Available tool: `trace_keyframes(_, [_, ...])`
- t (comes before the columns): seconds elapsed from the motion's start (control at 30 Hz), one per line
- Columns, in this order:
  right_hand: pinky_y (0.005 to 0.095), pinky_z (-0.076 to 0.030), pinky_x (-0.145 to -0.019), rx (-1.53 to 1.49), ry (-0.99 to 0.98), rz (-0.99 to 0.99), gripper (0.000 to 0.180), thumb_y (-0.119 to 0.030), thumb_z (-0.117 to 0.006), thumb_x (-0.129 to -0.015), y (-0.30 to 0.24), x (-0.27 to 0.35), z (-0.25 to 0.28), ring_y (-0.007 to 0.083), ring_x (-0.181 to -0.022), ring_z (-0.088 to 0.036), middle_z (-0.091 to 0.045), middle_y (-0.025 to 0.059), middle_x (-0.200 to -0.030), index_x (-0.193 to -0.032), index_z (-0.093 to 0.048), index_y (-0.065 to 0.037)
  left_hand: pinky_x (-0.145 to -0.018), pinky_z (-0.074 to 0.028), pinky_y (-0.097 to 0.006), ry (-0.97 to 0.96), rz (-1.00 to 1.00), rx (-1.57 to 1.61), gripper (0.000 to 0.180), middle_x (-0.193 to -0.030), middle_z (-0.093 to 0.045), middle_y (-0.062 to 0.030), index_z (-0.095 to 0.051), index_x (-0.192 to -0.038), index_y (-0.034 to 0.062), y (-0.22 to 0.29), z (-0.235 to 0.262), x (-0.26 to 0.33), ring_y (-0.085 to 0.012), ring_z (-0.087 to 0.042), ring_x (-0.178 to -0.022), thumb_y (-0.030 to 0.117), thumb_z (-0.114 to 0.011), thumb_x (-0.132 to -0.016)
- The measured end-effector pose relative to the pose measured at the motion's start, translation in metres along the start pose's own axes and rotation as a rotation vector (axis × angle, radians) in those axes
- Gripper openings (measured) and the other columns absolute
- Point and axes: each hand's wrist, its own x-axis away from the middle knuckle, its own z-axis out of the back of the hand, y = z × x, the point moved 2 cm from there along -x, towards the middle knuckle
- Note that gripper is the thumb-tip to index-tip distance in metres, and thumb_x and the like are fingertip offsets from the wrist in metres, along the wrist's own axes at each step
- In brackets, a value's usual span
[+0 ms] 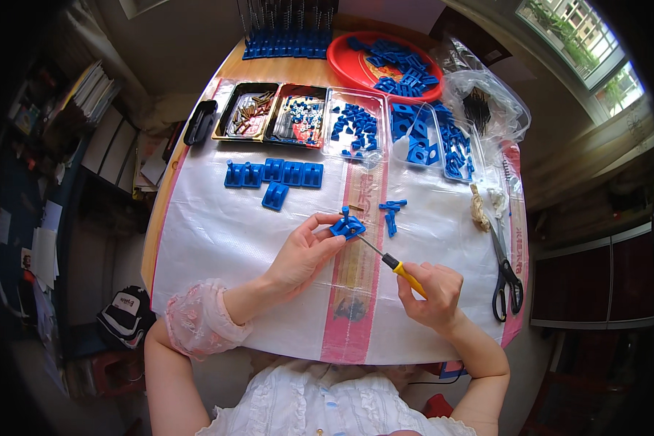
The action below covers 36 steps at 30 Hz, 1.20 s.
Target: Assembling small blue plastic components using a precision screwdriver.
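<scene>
Between the thumb and fingers of my left hand is a small blue plastic bracket with an upright stem. My right hand is closed round the yellow and black handle of a screwdriver. Its thin metal shaft slants up to the bracket, and the tip meets or nearly meets the bracket's lower right side. A few slim blue plastic pieces lie just right of the bracket. Beyond my left hand, several blue bracket bases sit in a row, with a single one in front.
Across the back stand a tray of brass-coloured screws, a tray of small blue and white parts, and clear tubs of blue pieces. Behind them is a red basin. Black-handled scissors lie near the right edge of the white woven sheet.
</scene>
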Motion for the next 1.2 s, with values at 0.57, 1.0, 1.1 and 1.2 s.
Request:
trace_keyframes(0.57, [0.0313, -0.033, -0.041, 0.178, -0.088, 0.06, 0.029, -0.007, -0.081, -0.079, -0.004, 0.0, -0.004, 0.015, -0.044, -0.045, -0.047, 0.0004, -0.064, -0.104, -0.068, -0.005, -0.114, -0.046, -0.034, 0.017, -0.132, -0.213, 0.034, -0.133, -0.064, -0.014, -0.049, -0.133, 0.0034, -0.01, 0.005, -0.003, -0.0177, -0.06, -0.127, -0.002, -0.059, -0.102])
trace_keyframes(1.0, [0.0334, -0.041, -0.042, 0.053, -0.067, -0.133, 0.021, -0.009, -0.08, -0.082, -0.006, 0.007, -0.011, 0.0198, -0.047, -0.056, -0.059, 0.0058, -0.074, -0.097, -0.066, -0.003, -0.109, -0.048, -0.031, 0.032, -0.225, -0.221, 0.031, -0.13, -0.063, -0.0127, -0.047, -0.129, 0.0026, -0.016, -0.002, 0.0, -0.0178, -0.061, -0.126, -0.002, -0.06, -0.101])
trace_keyframes(1.1, [0.0352, -0.045, -0.046, 0.039, -0.107, -0.167, 0.022, -0.012, -0.08, -0.084, -0.004, 0.008, -0.011, 0.0221, -0.05, -0.061, -0.066, 0.0092, -0.079, -0.098, -0.066, -0.003, -0.109, -0.049, -0.031, 0.051, -0.241, -0.224, 0.032, -0.132, -0.061, -0.0134, -0.047, -0.13, 0.0025, -0.014, -0.003, 0.0, -0.0185, -0.061, -0.125, -0.003, -0.06, -0.101])
trace_keyframes(1.2, [0.0379, -0.048, -0.051, -0.015, -0.228, -0.289, 0.024, -0.013, -0.08, -0.086, -0.003, 0.011, -0.014, 0.0253, -0.055, -0.065, -0.07, 0.0121, -0.085, -0.102, -0.066, -0.002, -0.109, -0.049, -0.031, 0.056, -0.25, -0.237, 0.033, -0.133, -0.06, -0.0142, -0.047, -0.13, 0.0019, -0.013, -0.003, 0.001, -0.019, -0.062, -0.125, -0.004, -0.06, -0.101])
